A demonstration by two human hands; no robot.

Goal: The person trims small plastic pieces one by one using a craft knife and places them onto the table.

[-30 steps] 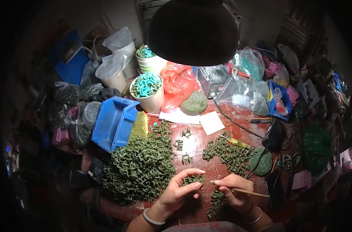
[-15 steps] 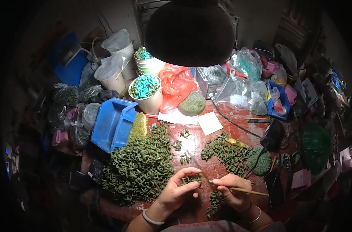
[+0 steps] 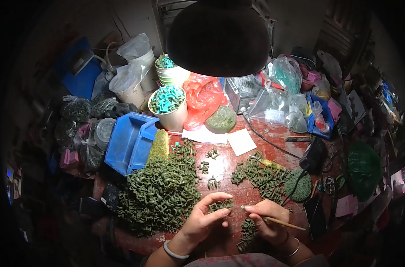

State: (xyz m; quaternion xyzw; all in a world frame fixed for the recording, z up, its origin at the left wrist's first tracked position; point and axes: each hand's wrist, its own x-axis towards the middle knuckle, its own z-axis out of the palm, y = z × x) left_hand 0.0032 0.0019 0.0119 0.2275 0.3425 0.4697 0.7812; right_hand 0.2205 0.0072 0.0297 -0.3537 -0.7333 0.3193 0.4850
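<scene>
A: Start at the left. What's there?

B: A blue bin (image 3: 127, 149), tipped toward us, then a yellow block (image 3: 159, 147), and in front of them the big pile (image 3: 158, 198) of small green parts on the desk (image 3: 280, 150).

A: And the left hand (image 3: 203, 218)?

B: Just right of the pile, pinching a green piece (image 3: 219, 205) between thumb and fingers. Could be more than one; too small to tell. Three little clusters (image 3: 213, 183) lie beyond it.

A: Next?

B: A small batch (image 3: 247, 233) near the right hand (image 3: 268, 219), which grips a thin wooden-handled tool (image 3: 284, 223). Its pale tip points at the green piece, near but apart. Past that hand are a looser heap (image 3: 262, 178) and a round green pad (image 3: 299, 185).

A: What's changed in the last half second?

B: Very little. The handle's far end has dipped slightly; the hands and the piles look the same. I'd judge the work is at the same point, on the same piece.
</scene>
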